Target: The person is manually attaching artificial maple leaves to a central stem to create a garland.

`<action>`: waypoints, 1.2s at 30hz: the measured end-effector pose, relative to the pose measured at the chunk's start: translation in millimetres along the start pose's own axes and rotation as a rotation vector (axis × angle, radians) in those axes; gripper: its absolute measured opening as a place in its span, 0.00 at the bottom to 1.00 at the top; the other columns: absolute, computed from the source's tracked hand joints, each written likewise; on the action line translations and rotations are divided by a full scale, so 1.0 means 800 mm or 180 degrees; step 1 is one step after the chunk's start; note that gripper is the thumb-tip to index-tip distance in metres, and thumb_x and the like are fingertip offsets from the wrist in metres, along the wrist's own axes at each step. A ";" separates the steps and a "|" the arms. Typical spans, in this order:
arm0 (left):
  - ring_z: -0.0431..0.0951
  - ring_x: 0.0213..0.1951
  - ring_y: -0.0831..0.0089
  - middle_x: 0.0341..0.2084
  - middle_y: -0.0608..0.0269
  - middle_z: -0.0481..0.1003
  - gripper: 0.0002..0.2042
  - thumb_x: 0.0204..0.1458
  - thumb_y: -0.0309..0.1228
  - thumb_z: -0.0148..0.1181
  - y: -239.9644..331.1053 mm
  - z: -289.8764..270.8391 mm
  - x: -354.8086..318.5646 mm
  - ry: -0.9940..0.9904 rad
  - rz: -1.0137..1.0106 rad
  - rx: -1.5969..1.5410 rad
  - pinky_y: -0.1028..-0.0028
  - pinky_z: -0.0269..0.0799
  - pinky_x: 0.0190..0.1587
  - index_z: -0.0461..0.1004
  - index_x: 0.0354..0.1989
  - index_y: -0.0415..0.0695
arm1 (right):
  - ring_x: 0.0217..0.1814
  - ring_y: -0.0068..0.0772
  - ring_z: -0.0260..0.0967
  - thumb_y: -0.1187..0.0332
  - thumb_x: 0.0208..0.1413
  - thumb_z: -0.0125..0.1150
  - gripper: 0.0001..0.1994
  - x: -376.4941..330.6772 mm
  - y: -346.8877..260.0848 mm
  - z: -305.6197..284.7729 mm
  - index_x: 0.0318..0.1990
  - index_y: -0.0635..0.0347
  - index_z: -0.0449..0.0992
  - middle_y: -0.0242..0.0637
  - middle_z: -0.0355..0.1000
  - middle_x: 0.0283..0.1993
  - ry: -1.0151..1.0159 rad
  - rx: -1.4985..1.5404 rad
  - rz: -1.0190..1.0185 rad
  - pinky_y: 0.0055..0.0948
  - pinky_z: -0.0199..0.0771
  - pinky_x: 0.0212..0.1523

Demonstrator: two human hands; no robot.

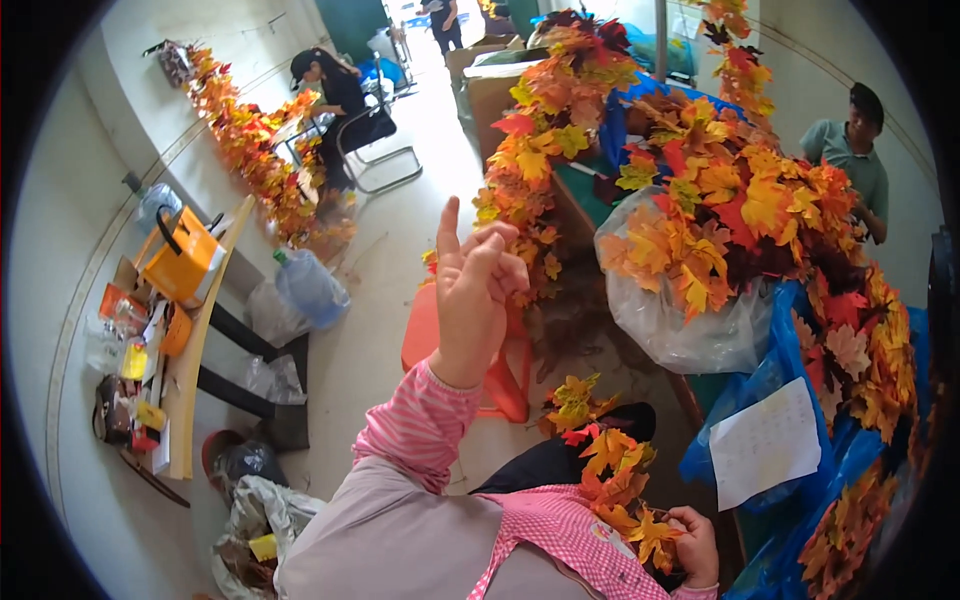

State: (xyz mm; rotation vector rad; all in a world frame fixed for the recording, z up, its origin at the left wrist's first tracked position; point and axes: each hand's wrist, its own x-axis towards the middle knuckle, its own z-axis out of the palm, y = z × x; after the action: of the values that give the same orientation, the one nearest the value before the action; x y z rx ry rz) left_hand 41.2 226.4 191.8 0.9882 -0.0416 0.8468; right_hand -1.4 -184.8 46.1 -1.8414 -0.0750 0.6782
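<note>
Large heap of artificial autumn leaf garlands, orange, yellow and red fabric (760,200): piled on the bench at right, partly in a clear plastic bag (680,330).
Blue plastic sheeting (790,320): under the heap, bearing a white paper sheet (765,440).
Orange plastic stool (500,370): on the floor behind the raised hand.
Short leaf garland strand (610,470): lies across the person's lap.
Left hand (470,290): raised mid-air, fingers loosely curled, index extended, seemingly empty.
Right hand (695,545): fingers clenched around the strand's lower end.
</note>
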 end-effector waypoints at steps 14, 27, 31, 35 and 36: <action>0.74 0.25 0.75 0.40 0.57 0.72 0.36 0.58 0.24 0.49 0.018 0.001 -0.005 0.0207 0.0172 0.0125 0.78 0.70 0.28 0.33 0.70 0.46 | 0.34 0.21 0.70 0.78 0.55 0.54 0.04 0.008 0.014 -0.007 0.35 0.68 0.75 0.33 0.74 0.32 -0.0087 0.0025 -0.0085 0.20 0.72 0.37; 0.72 0.24 0.76 0.39 0.57 0.72 0.34 0.57 0.25 0.49 0.007 0.014 -0.013 0.0014 -0.0188 0.0172 0.77 0.68 0.28 0.39 0.70 0.45 | 0.33 0.20 0.70 0.78 0.52 0.56 0.05 -0.003 0.024 -0.004 0.36 0.67 0.75 0.31 0.74 0.32 0.0048 0.0087 -0.0090 0.19 0.72 0.35; 0.74 0.25 0.77 0.39 0.58 0.73 0.36 0.58 0.24 0.49 0.008 0.010 -0.013 -0.0132 -0.0235 0.0058 0.79 0.72 0.27 0.35 0.70 0.46 | 0.33 0.20 0.70 0.78 0.51 0.56 0.06 -0.003 0.023 -0.003 0.37 0.66 0.75 0.31 0.73 0.32 0.0052 0.0028 -0.0138 0.19 0.71 0.35; 0.74 0.26 0.78 0.39 0.58 0.73 0.36 0.58 0.24 0.49 0.011 0.007 -0.015 -0.0024 -0.0206 0.0044 0.79 0.72 0.27 0.35 0.71 0.47 | 0.33 0.20 0.70 0.77 0.51 0.56 0.06 -0.005 0.010 0.000 0.36 0.66 0.75 0.31 0.73 0.32 0.0035 -0.0078 -0.0168 0.19 0.71 0.35; 0.74 0.26 0.78 0.39 0.58 0.73 0.36 0.58 0.24 0.49 0.012 0.005 -0.015 -0.0004 -0.0212 0.0049 0.79 0.72 0.27 0.35 0.71 0.47 | 0.33 0.20 0.70 0.77 0.51 0.56 0.06 -0.007 0.004 0.000 0.36 0.66 0.75 0.31 0.73 0.31 0.0035 -0.0028 -0.0034 0.19 0.71 0.35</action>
State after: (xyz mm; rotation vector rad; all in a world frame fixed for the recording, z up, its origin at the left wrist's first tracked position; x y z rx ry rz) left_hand 28.0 218.6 196.2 0.9992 -0.0032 0.7866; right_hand -7.0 -188.0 45.5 -1.8517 -0.0805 0.6613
